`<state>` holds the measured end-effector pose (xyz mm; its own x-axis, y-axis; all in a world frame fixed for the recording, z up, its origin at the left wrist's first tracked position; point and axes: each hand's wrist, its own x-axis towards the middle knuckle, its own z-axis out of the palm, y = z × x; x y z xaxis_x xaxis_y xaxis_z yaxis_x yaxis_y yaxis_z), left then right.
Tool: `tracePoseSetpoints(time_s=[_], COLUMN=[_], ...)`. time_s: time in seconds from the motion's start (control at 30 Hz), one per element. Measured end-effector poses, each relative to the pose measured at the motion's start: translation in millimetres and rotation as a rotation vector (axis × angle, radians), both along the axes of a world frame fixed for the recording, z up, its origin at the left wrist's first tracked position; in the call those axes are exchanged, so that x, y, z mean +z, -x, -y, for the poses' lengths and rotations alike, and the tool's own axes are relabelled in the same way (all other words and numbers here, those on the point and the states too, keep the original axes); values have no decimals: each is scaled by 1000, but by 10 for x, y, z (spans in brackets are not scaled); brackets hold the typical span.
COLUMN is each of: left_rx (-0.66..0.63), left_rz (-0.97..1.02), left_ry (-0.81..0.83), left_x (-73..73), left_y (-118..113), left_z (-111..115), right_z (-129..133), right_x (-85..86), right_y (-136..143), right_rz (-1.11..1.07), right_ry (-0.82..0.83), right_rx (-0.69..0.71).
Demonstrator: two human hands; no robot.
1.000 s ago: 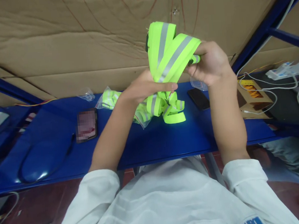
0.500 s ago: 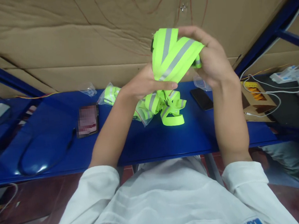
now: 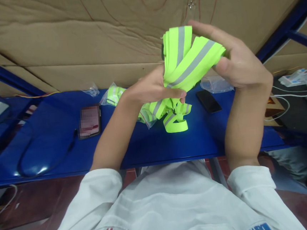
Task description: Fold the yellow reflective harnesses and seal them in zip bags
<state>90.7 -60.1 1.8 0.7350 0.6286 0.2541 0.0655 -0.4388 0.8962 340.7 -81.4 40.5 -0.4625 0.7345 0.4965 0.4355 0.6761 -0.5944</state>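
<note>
A folded bundle of neon yellow-green reflective strap (image 3: 192, 67) with a grey stripe is raised above the table. My left hand (image 3: 157, 86) is closed around its lower left part, thumb across the front. At the bundle's right end, my right hand (image 3: 238, 59) has its thumb against the folds and its index finger stretched along the top edge; its other fingers are mostly hidden. A dark buckle piece (image 3: 162, 52) shows at the bundle's left edge. Below, more strap (image 3: 176, 125) lies in loose loops on the blue table (image 3: 151, 147), beside strap in clear plastic bags (image 3: 112, 95).
A phone with a blurred screen (image 3: 89, 121) lies on the left, near a black cable (image 3: 71, 145). A dark phone (image 3: 208, 101) and a clear plastic bag (image 3: 216, 84) are on the right. White cables and a power strip (image 3: 295, 77) sit farther right. Cardboard (image 3: 96, 52) stands behind.
The held bundle has shifted slightly right, its right-hand fold now spread farther from the upright one. My right hand has moved right with its fingers straighter. My left hand keeps its hold.
</note>
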Motion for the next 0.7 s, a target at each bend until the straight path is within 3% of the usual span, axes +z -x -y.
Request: tracePoseSetpoints(time_s=[0.07,0.17,0.27,0.37,0.5,0.6,0.7], left_rx=[-64,-163,-133,-48,-170,-100,-127], left_rz=[-27,-66,-42,82,205,196,151], left_ry=[-61,-163,-186,-84,181,124,73], left_x=[-20,-75,-132,-181,-233,-214,-131], left_y=[-17,-66,-86,-34,78,112,99], left_z=[-28,-68,-93,-131,-222,-237,-170], right_z=[79,130,113,78,55,37,-6], right_x=[81,134,112,72,38,-17,-106], right_y=[45,85,128,199,279,320,373], right_rz=[86,183,201,61,30,24,-46], right_ry=[-93,-91,-95,-127,-123,-129,4], right_rx=[-27,-64,-49,-4,80,104,79])
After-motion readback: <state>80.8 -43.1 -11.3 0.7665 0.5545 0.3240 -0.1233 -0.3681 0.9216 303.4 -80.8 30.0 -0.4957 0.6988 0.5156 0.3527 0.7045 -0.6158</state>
